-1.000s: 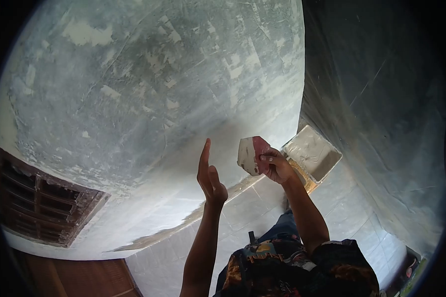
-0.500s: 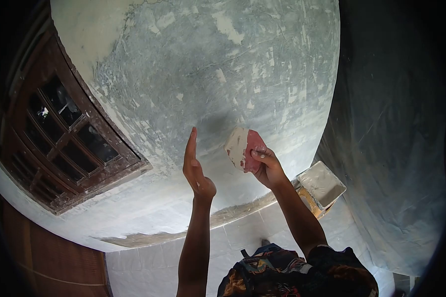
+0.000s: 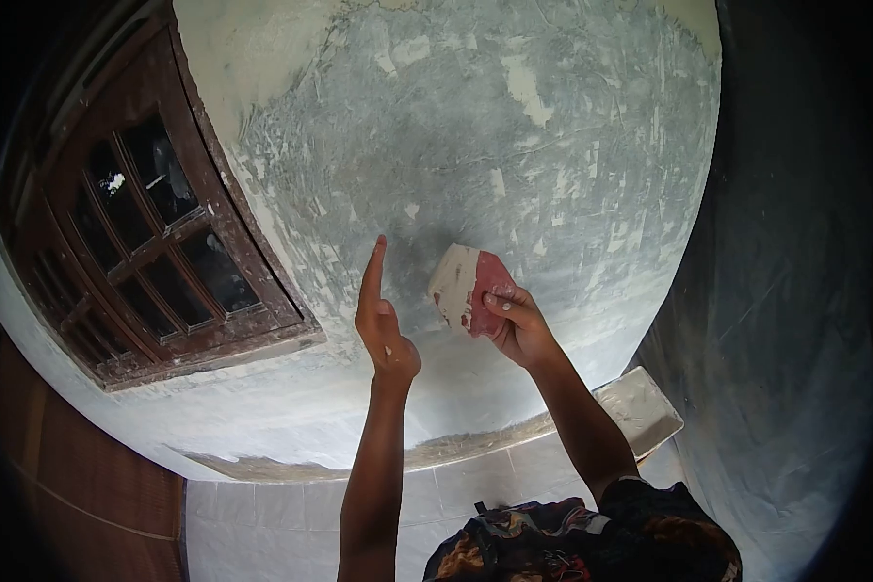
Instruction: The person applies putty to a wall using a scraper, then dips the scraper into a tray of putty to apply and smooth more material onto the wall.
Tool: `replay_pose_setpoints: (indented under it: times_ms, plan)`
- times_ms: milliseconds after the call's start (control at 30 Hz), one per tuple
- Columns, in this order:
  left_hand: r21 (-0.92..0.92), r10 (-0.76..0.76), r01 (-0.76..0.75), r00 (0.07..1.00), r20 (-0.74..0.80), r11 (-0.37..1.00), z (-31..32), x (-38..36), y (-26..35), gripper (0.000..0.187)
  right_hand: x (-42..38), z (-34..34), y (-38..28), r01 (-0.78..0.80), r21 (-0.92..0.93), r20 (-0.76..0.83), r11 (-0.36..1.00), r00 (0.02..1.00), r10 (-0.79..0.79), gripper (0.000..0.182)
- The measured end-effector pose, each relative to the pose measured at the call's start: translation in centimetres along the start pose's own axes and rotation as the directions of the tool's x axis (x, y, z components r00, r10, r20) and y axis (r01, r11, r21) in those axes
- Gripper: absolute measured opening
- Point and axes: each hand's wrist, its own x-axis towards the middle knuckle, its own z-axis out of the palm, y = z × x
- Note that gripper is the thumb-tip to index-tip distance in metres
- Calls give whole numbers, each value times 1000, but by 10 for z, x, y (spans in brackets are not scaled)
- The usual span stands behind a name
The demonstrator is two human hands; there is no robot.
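Between the thumb and fingers of my right hand (image 3: 516,325) is a red putty spreader (image 3: 493,281), its far half coated in off-white putty (image 3: 453,281). My left hand (image 3: 383,325) is raised edge-on beside it, fingers stretched out flat and holding nothing. A gap separates that palm from the spreader. Both hands are in front of a wall (image 3: 349,155) that is patchy grey and white, with lighter smears of filler across it. A soft shadow falls on the wall just above the spreader.
A brown wooden window (image 3: 155,233) with glass panes is set in the wall at left. To the lower right stands a putty-smeared tray (image 3: 640,412), partly behind my right forearm. Dark sheeting (image 3: 776,291) hangs at right. Pale tiles (image 3: 291,524) cover the floor.
The view has shifted, so the wall and window appear further right and the tray lower. Both hands keep nearly the same pose, the spreader still in my right hand.
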Motion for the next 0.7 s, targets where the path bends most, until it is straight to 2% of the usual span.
replay_pose_setpoints:
  times_ms: [300,433,533,600,633,667,700]
  plan:
    - [7,142,-142,990,19,990,-3,56,-10,70,43,15,-33,60,-106,-23,993,998,-63,28]
    - [-22,217,-216,974,57,976,-8,78,-23,67,59,31,-41,105,-89,6,990,994,-105,25]
    - [-31,278,-276,958,78,961,-21,99,-19,64,71,50,-46,132,-191,-37,973,989,-141,26]
    - [-40,328,-325,941,82,945,-31,115,-35,63,81,73,-52,180,-423,-111,888,963,-247,25]
    - [-40,381,-379,919,97,924,-34,128,-45,62,92,81,-57,187,-423,-112,886,960,-257,25]
    - [-49,387,-384,917,94,922,-40,136,-45,62,101,95,-62,241,-491,-148,837,924,-354,23]
    - [33,401,-407,909,112,913,-47,146,-42,62,111,106,-67,288,-556,-178,780,875,-450,22]
